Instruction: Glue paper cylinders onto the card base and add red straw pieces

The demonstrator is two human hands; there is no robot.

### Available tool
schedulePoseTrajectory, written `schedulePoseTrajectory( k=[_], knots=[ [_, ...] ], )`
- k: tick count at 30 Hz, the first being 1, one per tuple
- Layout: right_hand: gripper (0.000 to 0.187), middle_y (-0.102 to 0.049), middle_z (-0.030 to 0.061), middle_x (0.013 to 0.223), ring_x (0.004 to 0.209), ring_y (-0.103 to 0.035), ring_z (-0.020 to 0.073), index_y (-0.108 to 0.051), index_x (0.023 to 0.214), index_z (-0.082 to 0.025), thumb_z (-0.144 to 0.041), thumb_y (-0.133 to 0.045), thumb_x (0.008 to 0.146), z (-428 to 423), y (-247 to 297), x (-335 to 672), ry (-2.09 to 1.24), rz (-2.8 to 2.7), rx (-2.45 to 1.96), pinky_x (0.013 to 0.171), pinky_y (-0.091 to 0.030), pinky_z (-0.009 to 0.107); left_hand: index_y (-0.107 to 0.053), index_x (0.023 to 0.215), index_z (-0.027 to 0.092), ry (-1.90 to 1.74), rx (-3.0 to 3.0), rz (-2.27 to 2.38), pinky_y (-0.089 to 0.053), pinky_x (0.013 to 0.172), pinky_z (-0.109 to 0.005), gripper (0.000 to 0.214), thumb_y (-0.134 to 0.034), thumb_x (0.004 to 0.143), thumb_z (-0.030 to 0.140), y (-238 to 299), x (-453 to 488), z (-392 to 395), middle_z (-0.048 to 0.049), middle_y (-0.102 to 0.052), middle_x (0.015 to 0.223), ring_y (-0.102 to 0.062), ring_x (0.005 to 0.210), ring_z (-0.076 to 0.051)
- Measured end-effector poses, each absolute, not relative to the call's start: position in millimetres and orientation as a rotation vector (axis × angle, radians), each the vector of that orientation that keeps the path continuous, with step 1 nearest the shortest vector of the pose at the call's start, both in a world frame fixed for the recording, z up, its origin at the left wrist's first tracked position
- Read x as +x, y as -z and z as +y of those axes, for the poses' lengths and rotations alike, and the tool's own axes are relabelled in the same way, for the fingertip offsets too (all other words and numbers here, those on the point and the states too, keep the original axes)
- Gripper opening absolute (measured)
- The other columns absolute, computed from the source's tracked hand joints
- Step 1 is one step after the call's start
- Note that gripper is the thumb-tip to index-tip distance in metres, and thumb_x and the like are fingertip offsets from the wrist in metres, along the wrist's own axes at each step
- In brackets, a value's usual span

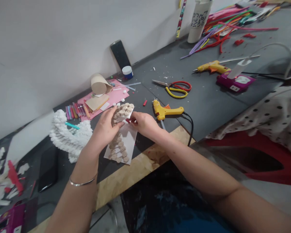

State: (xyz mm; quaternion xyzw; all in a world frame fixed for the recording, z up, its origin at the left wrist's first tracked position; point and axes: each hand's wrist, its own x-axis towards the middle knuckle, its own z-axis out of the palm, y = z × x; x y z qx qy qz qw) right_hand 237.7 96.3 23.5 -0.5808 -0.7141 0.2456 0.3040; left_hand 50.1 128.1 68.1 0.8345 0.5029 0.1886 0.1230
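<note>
Both hands are up mid-frame on a little white card (126, 116) covered in tan discs: the left hand (103, 129) grips its left side, and the right hand (143, 123) pinches its lower right corner. Another disc-covered white strip (129, 142) lies just below, and a yellow glue gun (165, 110) sits just right of the right hand.

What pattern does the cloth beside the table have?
The cloth is white with black dots; head view.
</note>
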Motion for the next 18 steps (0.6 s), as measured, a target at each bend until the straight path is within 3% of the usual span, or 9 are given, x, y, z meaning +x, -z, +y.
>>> schedulePoseTrajectory(
  k=[7,18],
  knots=[
    [0.019,-0.074,0.0094,0.1,0.089,-0.066,0.02,-0.068,0.103,-0.014,-0.014,-0.053,0.092,96.3,-28.3,242.6,-0.63,-1.905,-1.571,0.07,-0.039,0.027,-0.046,0.145,0.021,-0.518,2.434,1.501,-0.031,0.121,-0.049,0.068,-0.071,0.083,0.025,-72.9,49.3,128.0,-0.0145,-0.049,0.151,-0.042,0.143,-0.031],
    [0.03,-0.068,0.0129,0.112,0.096,-0.066,0.0227,-0.066,0.117,-0.012,-0.015,-0.059,0.088,95.7,-25.8,240.6,-0.656,-1.973,-1.598,0.08,-0.046,0.029,-0.041,0.149,0.021,-0.49,2.221,1.568,-0.034,0.118,-0.051,0.077,-0.072,0.079,0.03,-66.2,45.3,130.2,-0.0155,-0.046,0.154,-0.044,0.142,-0.032]
  ],
)
